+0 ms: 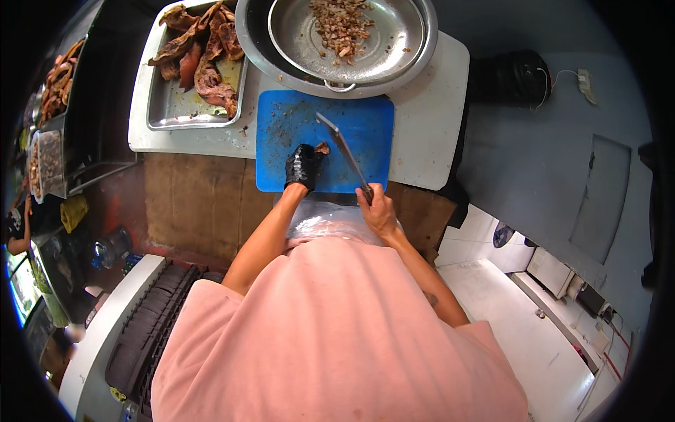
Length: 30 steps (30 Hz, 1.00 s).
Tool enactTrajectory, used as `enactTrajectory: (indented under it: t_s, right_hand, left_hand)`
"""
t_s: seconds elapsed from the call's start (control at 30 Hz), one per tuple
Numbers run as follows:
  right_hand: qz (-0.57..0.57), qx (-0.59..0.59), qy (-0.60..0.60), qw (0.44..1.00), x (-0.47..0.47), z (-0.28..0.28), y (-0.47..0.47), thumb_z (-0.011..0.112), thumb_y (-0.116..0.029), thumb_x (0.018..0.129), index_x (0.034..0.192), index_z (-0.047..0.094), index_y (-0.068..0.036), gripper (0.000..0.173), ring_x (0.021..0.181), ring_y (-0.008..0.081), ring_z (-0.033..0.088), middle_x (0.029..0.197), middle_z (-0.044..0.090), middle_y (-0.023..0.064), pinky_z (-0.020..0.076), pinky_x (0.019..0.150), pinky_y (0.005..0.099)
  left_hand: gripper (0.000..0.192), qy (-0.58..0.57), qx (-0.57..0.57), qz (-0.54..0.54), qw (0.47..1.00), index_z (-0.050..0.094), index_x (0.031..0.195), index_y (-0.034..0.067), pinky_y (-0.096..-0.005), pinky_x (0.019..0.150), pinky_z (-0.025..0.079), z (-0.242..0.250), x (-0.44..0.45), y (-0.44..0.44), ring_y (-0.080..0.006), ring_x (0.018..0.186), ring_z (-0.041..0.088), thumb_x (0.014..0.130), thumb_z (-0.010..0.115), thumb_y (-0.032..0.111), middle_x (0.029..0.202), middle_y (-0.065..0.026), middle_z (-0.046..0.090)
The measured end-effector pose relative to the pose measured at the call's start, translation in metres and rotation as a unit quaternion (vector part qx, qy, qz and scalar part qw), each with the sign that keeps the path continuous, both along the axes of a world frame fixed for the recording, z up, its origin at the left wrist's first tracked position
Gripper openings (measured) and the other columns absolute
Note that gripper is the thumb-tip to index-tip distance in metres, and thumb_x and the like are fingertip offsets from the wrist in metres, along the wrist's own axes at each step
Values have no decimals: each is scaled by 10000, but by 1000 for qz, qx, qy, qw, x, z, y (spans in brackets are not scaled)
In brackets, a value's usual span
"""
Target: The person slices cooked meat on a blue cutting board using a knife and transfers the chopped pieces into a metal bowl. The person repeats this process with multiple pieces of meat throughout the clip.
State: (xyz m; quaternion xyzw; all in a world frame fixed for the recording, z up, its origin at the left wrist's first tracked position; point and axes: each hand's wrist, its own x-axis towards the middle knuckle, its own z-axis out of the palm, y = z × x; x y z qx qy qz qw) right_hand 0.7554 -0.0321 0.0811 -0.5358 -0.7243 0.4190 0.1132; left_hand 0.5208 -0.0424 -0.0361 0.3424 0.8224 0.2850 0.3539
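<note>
A blue cutting board [279, 121] lies before me on a white table, with dark crumbs scattered over it. My left hand [301, 166], in a shiny black glove, rests curled on the board, its fingers at a small piece of browned meat [322, 148]. My bare right hand [377, 207] grips the handle of a cleaver [343, 145], whose blade slants over the board to the right of the meat. Beyond the board, a metal basin [285, 45] of chopped meat [343, 29] sits inside a larger metal bowl [245, 39].
A metal tray [174, 118] of large browned meat pieces [211, 74] stands at the back left of the white table [427, 126]. Clear containers [51, 163] and more meat [60, 82] are at the far left, where a person [20, 227] is partly visible. Brown cardboard [195, 205] hangs below the table's edge.
</note>
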Motion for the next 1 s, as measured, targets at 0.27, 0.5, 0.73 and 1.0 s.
enactTrajectory:
  t_s: [0.27, 0.5, 0.73, 1.0]
  right_hand:
    - [62, -29, -117, 991, -16, -37, 5, 644, -284, 1040, 1058, 516, -7, 306, 797, 532, 678, 790, 691, 293, 527, 663, 605]
    - [-12, 19, 9, 1000, -4, -28, -22, 640, -299, 1042, 1077, 526, -21, 303, 788, 516, 689, 803, 701, 282, 522, 656, 603]
    - [42, -84, -110, 990, -18, -32, -4, 640, -302, 1023, 1070, 539, -5, 317, 859, 574, 662, 843, 693, 334, 527, 732, 639]
    - [-224, -260, 74, 937, 60, -50, -6, 730, -225, 973, 994, 590, -82, 202, 396, 106, 456, 575, 470, -17, 385, 344, 322]
  left_hand:
    - [275, 24, -30, -17, 999, 766, 968, 61, -516, 797, 568, -3, 1, 7, -445, 915, 719, 935, 691, 324, 962, -233, 744]
    - [265, -24, -58, -39, 997, 805, 927, 81, -477, 729, 580, 12, -4, 8, -365, 802, 750, 926, 655, 300, 882, -184, 762]
    - [259, -26, -85, -24, 996, 801, 896, 73, -477, 751, 580, 16, -6, 12, -362, 810, 744, 901, 657, 289, 842, -172, 755]
    - [503, 130, 189, -6, 973, 608, 1373, 35, -529, 1125, 406, 16, 8, 3, -425, 1296, 539, 944, 709, 277, 1363, -216, 615]
